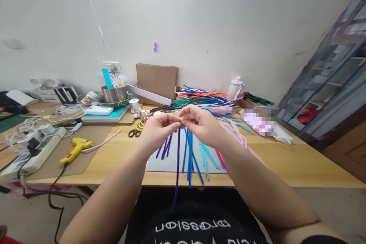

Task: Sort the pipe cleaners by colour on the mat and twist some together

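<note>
My left hand [159, 129] and my right hand [198, 121] meet fingertip to fingertip above the table, both closed in a pinch. From between them a dark purple pipe cleaner [177, 160] hangs down past the table's front edge, its upper end hidden by my fingers. A small yellowish bit shows at the fingertips, too small to make out. Below my hands, short purple pipe cleaners [166, 148], blue pipe cleaners [189, 156], light blue pipe cleaners [208, 156] and pink ones [221, 160] lie in separate groups on a grey board [154, 165].
A heap of mixed pipe cleaners [206, 97] lies at the back, beside a bottle [236, 88]. At left are a yellow glue gun [76, 150], a power strip [45, 152] and cables. Scissors [137, 129] lie near my left hand; a blurred-out phone [257, 122] is at right.
</note>
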A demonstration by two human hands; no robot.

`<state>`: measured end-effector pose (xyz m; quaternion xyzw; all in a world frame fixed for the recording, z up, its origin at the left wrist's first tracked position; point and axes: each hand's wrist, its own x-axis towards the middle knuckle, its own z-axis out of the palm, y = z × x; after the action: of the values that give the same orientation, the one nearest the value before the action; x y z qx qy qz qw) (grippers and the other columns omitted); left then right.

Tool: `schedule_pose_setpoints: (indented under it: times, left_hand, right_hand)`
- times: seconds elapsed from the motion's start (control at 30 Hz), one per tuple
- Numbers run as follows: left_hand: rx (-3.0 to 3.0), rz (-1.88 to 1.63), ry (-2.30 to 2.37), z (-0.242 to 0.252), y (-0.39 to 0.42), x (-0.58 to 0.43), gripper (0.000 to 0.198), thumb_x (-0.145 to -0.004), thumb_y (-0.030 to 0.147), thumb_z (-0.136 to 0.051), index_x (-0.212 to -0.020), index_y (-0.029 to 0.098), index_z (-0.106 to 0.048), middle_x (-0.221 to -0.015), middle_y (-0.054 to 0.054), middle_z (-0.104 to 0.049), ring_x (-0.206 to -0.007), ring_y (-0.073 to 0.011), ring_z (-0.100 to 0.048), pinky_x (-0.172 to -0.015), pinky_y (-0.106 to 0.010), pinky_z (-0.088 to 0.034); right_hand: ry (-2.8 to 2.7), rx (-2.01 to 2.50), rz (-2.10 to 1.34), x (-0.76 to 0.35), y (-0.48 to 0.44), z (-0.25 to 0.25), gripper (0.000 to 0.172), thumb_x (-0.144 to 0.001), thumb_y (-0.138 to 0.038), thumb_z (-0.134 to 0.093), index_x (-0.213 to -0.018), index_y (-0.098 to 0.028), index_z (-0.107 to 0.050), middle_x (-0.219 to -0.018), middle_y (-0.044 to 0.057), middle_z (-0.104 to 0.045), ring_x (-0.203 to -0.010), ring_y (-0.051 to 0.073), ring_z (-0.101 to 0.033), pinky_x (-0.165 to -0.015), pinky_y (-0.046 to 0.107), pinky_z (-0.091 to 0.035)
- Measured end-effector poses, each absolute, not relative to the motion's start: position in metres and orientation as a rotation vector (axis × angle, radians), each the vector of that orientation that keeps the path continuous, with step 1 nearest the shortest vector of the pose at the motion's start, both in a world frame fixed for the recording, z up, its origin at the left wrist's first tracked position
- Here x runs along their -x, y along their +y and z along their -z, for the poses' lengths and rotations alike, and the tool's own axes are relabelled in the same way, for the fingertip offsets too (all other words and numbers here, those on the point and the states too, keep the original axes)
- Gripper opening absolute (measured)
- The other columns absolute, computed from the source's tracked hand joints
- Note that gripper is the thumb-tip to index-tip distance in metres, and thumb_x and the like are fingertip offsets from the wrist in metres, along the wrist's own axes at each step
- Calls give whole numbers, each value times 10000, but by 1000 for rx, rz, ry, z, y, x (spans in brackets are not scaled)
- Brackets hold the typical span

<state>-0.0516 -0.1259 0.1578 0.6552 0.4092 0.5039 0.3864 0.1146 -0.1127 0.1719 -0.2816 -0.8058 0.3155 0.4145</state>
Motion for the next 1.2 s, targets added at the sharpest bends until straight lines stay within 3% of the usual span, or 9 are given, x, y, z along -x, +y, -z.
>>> schedule_pose_setpoints:
  times: [0.17,0.43,0.57,0.83,1.0,1.1,1.2]
  left_hand:
    - [-1908,-1273,1253,-156,-132,65,156,-757,314,-625,-763,160,-644,-634,4,-594,-571,-113,-516,-546,-235,-393]
    - [-1898,-1148,1268,-147,-137,77,131,-775,296,-598,-782,166,-614,-733,-17,-637,-687,-142,-581,-646,-263,-449]
    - [-1810,-1076,1302,-138,-136,71,203,-751,305,-622,-896,171,-668,-790,-34,-685,-715,-156,-610,-667,-273,-464]
    - [-1757,-950,1380,-107,-122,63,180,-780,335,-568,-761,170,-637,-623,10,-604,-507,-104,-504,-485,-223,-394]
    - [-1738,-858,1312,-94,-109,56,175,-796,320,-550,-762,170,-634,-625,2,-617,-556,-110,-531,-540,-227,-415]
    - [-1669,-816,1258,-91,-104,49,170,-789,301,-550,-735,159,-624,-624,-4,-613,-596,-121,-552,-584,-243,-431]
    - [-1554,-790,1208,-86,-101,44,156,-765,288,-566,-707,148,-605,-599,4,-586,-579,-119,-541,-575,-247,-429]
  right_hand:
    - [-2113,841,-615,-124,-117,-172,174,-849,-210,-499,-1006,-184,-567,-871,37,-633,-738,143,-571,-639,269,-428]
    - [-2281,903,-273,-173,-117,-163,197,-881,-262,-497,-928,-200,-678,-882,39,-679,-826,165,-600,-728,288,-442]
    - [-2321,914,-179,-178,-123,-152,212,-906,-255,-469,-925,-205,-674,-869,25,-673,-826,147,-589,-738,271,-431]
    - [-2389,1038,-211,-188,-107,-113,235,-927,-272,-429,-1003,-229,-647,-942,16,-672,-864,146,-604,-751,268,-439]
    - [-2414,1035,-248,-170,-99,-94,289,-898,-272,-489,-1178,-223,-541,-1111,27,-637,-973,157,-596,-775,260,-431]
    - [-2438,984,-96,-152,-100,-86,239,-907,-271,-470,-1117,-210,-568,-954,20,-660,-802,144,-608,-627,248,-393]
    - [-2482,910,119,-142,-98,-81,182,-915,-225,-429,-915,-190,-608,-722,0,-606,-613,135,-529,-520,271,-294]
